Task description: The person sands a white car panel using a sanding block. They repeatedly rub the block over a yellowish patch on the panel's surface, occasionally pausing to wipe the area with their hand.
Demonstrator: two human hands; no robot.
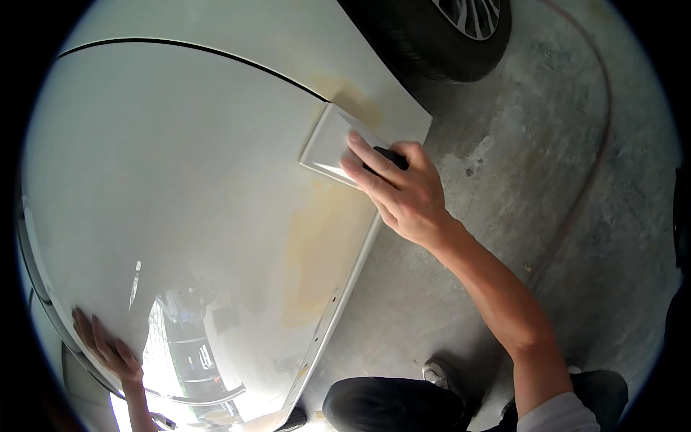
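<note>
My right hand [399,191] grips a white rectangular sanding block [338,144] by its black handle. The block lies against the white car body panel [194,158], close to its lower edge and at the end of the dark gap between two panels. Yellowish filler patches [313,252] show on the paint below and above the block. At the lower left, my left hand [111,353] rests on the panel's glossy side, fingers stretched out and holding nothing.
A car wheel [461,61] stands at the upper right. A thin hose [606,122] curves over the grey concrete floor [518,158]. My dark-trousered knee [392,407] and a shoe [437,374] are at the bottom, beside the panel's lower sill [327,313].
</note>
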